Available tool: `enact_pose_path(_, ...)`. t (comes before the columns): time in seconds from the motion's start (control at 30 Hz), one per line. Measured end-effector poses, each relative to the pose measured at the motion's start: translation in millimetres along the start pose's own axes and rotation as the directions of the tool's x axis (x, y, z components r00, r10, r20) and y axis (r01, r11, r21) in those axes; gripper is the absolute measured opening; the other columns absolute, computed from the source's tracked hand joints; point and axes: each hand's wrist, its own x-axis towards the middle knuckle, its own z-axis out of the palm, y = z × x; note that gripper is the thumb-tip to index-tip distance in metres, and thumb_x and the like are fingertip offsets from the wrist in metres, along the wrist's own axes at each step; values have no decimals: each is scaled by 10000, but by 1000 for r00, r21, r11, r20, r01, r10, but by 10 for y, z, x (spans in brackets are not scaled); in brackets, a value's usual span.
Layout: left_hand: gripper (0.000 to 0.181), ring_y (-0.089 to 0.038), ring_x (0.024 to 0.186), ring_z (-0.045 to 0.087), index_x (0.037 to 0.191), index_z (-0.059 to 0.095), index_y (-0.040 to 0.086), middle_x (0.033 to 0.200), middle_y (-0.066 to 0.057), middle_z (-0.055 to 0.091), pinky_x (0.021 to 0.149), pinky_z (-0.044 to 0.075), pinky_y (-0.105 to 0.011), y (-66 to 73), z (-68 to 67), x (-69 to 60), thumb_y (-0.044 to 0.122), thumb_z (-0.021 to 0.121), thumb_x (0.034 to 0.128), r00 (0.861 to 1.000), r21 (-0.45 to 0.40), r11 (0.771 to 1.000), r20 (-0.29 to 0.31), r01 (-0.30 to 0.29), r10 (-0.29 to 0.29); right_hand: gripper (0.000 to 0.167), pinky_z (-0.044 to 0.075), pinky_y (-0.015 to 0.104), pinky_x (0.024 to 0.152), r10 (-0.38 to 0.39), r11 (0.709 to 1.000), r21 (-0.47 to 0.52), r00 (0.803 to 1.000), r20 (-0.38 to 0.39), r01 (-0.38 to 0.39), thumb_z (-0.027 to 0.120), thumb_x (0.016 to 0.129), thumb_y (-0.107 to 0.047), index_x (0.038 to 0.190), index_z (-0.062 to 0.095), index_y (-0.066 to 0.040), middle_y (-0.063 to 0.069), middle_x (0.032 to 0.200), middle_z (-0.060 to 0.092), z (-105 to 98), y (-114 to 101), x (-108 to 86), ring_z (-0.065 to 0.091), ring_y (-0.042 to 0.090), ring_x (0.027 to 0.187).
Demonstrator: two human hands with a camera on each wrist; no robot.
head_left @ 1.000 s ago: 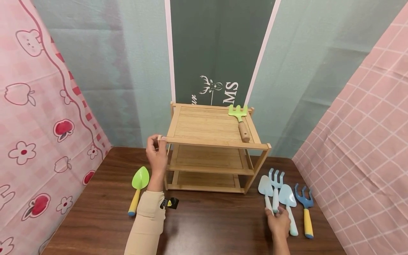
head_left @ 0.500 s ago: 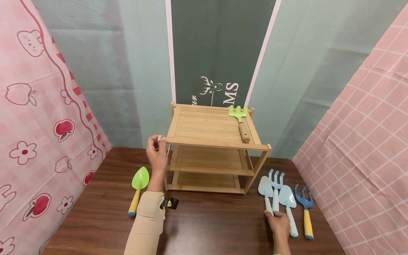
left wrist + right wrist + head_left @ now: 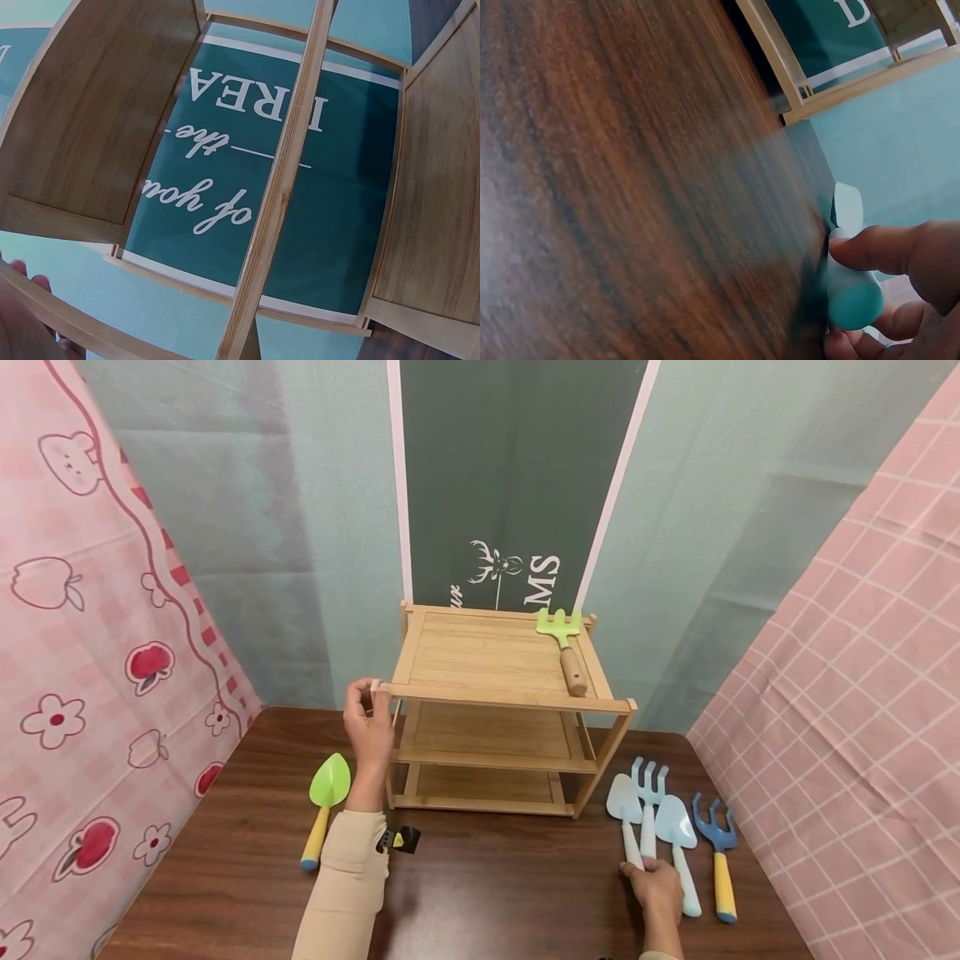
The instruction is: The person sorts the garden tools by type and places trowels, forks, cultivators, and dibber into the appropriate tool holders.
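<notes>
A right hand (image 3: 657, 890), fingers curled round the leftmost pale blue trowel (image 3: 626, 806), near right on the surface (image 3: 487, 893).
Probably light, stiff and smooth, it suits a mid-handle hold. Farther left, the left hand (image 3: 369, 722) grips a wooden rack (image 3: 487, 656).

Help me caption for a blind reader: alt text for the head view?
A person's left hand grips a wooden shelf by a corner; the right hand holds a pale-blue garden trowel. A green fork lies on top, a green trowel left, a blue fork right.
</notes>
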Motion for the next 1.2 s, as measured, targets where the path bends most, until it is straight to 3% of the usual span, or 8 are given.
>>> enact_pose_path(0.3,173,-84,685,391,952,511,-145,741,14,432,620,317,-291,-8,3,-5,5,525,868,1000,3,1000,3,-3,3,418,386,507,743,0,999,43,999,-38,1,692,769,-202,1031,589,106,296,992,551,-11,-3,-33,499,429,897)
enact_pose_path(0.5,177,-87,668,378,948,506,-150,716,17,418,613,309,-270,-16,6,-3,6,530,868,1000,-17,1000,9,-8,8,384,363,535,785,-52,993,90,981,-188,70,669,788,-172,1047,594,102,307,1003,559,11,-16,-69,495,454,920)
enact_pose_path(0.7,181,-96,663,372,948,512,-144,713,28,423,624,306,-258,-30,5,1,18,536,871,1000,-23,1000,1,-9,9,334,318,532,863,-131,964,176,928,-348,202,660,792,-106,1042,618,112,325,1020,553,53,-39,-92,475,473,992)
enact_pose_path(0.83,184,-97,663,374,950,511,-146,718,22,428,623,306,-259,-27,5,2,18,537,871,1000,-25,1000,2,-8,8,305,316,505,879,-124,940,237,892,-434,246,676,792,-103,1024,635,92,308,1024,573,110,-23,-97,487,455,1001)
enact_pose_path(0.97,185,-97,661,371,949,509,-150,719,12,425,619,302,-260,-22,5,3,17,536,873,1000,-26,1000,5,-9,9,300,349,443,813,-101,917,282,846,-524,284,705,779,-119,1006,658,72,280,980,612,169,2,-97,533,411,931)
enact_pose_path(1.07,186,-97,662,372,952,509,-151,720,8,427,618,303,-260,-20,6,5,16,534,874,1000,-26,1000,4,-6,6,305,348,367,754,-86,908,289,810,-580,303,723,763,-127,999,676,62,261,932,631,205,13,-99,544,342,850)
enact_pose_path(1.2,188,-97,666,378,953,508,-151,727,11,436,622,307,-260,-24,6,2,18,532,874,1000,-23,1000,5,-2,2,296,332,295,662,-96,897,277,763,-639,344,744,740,-121,973,693,54,243,868,646,253,36,-102,487,15,678)
